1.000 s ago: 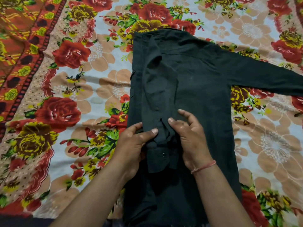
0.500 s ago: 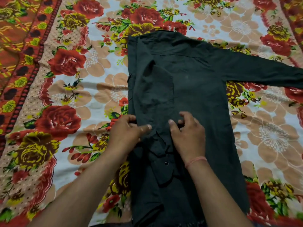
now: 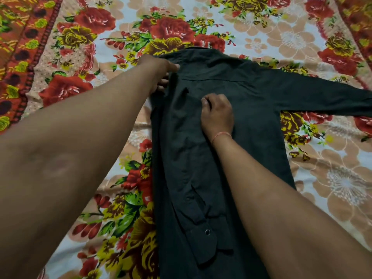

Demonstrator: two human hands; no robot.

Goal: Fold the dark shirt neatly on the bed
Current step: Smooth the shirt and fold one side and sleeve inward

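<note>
The dark shirt (image 3: 251,125) lies flat on the floral bedsheet (image 3: 332,188), collar at the far end. Its left side is folded inward, and that sleeve runs down the body to a cuff with a shiny button (image 3: 207,232). The other sleeve (image 3: 326,97) stretches out to the right. My left hand (image 3: 161,73) reaches to the far left shoulder of the shirt and pinches the folded edge between thumb and fingers. My right hand (image 3: 218,115) rests on the upper middle of the shirt, fingers bent down onto the cloth.
The bedsheet with red and yellow roses covers the whole view. A red patterned border (image 3: 22,57) runs along its left side. Bare sheet lies to the left of the shirt and below the outstretched sleeve.
Both hands left the folded sleeve near the cuff and moved up the shirt: the left to the far left shoulder edge, the right to the upper middle. The view moved closer.
</note>
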